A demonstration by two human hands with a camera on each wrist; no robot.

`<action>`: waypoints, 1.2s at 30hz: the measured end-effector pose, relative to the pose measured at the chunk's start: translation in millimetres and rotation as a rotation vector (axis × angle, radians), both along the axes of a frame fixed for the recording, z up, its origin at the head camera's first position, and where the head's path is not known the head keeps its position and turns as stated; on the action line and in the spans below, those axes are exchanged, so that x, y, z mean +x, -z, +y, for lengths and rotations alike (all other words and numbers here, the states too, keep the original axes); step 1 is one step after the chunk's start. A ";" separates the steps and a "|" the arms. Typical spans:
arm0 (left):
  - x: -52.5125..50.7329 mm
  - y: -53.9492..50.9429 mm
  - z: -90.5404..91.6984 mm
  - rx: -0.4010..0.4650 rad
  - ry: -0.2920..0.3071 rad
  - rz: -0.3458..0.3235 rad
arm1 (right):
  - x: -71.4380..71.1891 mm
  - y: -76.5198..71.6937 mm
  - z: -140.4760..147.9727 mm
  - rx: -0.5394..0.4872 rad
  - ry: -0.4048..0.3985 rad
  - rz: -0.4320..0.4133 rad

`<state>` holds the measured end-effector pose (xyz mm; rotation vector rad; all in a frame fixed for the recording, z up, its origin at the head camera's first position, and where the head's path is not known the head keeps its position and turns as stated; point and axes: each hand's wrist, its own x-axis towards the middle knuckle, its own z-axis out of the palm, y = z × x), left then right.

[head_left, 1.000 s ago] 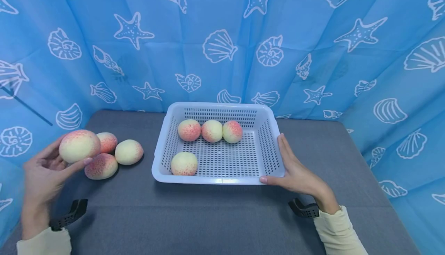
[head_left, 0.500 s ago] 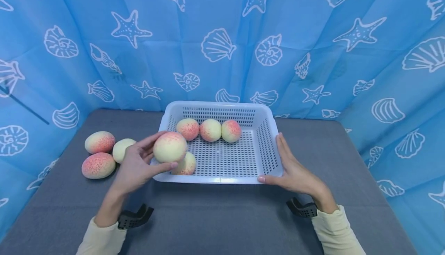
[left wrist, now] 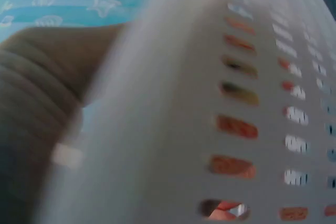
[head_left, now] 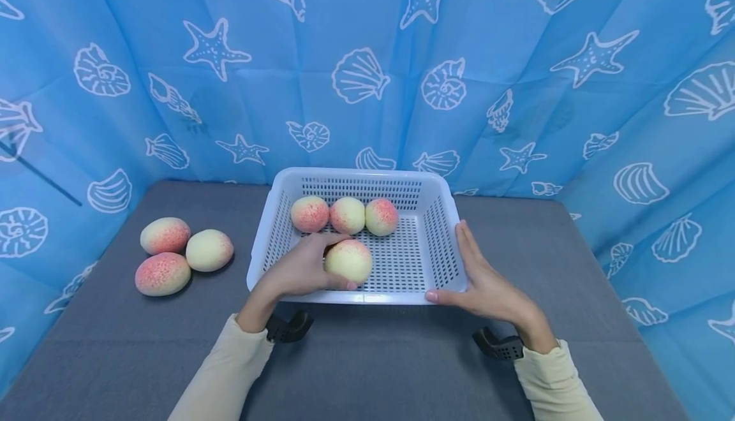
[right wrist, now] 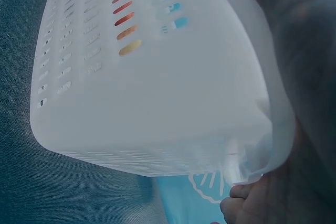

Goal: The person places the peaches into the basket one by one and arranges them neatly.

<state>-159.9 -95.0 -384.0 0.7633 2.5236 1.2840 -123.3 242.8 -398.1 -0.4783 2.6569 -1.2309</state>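
Note:
In the head view, my left hand [head_left: 307, 266] grips a pale yellow peach [head_left: 348, 261] with a pink blush, low over the front part of a white plastic basket [head_left: 261, 242]. Whether that peach touches the basket floor I cannot tell. Behind it, a row of three peaches [head_left: 347, 215] lies along the basket's back. My right hand [head_left: 488, 280] holds the basket's right front corner, thumb on the front rim and fingers along the right side. The right wrist view shows the slotted basket wall [right wrist: 184, 87] beside that hand [right wrist: 273, 192].
Three more peaches [head_left: 209, 250] lie in a cluster on the grey cloth-covered table [head_left: 367, 357], left of the basket. A blue curtain [head_left: 367, 76] with white shells and starfish hangs behind the table and along its sides.
My left hand has carried the peach rightward from the cluster into the basket. A peach seen earlier at the basket's front left is now hidden behind that hand. My right hand stays put.

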 end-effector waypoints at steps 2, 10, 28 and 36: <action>-2.9 2.5 3.0 -0.061 0.023 0.003 | 0.0 0.5 0.0 -0.001 0.000 0.001; -11.7 7.2 5.2 -0.187 0.115 -0.026 | 0.6 0.0 -0.1 -0.004 -0.003 0.003; -11.3 5.9 1.1 -0.263 0.062 -0.042 | -2.2 -0.8 -1.5 -0.015 -0.013 0.015; -7.5 6.6 0.3 -0.199 0.029 -0.033 | -0.4 1.5 -1.6 -0.028 -0.004 0.010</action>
